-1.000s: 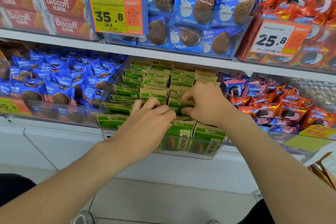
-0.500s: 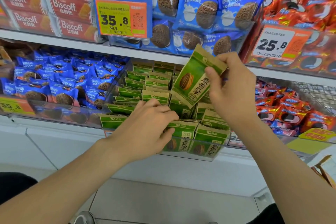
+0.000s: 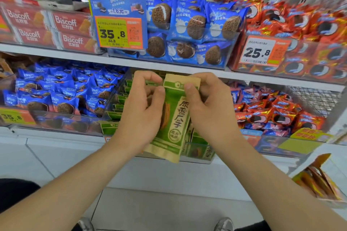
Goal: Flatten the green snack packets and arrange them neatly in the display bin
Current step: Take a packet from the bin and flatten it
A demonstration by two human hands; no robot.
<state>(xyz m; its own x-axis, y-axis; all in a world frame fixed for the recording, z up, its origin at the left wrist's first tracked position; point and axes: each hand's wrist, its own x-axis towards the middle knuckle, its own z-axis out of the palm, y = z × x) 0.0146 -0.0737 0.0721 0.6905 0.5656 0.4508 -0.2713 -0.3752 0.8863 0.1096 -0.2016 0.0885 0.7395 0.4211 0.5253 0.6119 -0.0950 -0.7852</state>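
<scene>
Blue biscuit packs point(image 3: 62, 92) are lying well left of the grip. Left hand point(image 3: 142, 112) is pinching the green packet point(image 3: 174, 118) by its left edge, thumb on the front, fingers curling behind. Held between both hands, the packet is hanging upright just in front of the bin point(image 3: 199, 158), with more green packets point(image 3: 120, 103) sitting behind the grip. Right hand point(image 3: 208, 110) is pinching the top right edge, thumb in front. Red packs point(image 3: 277, 116) are lying right of the grip
</scene>
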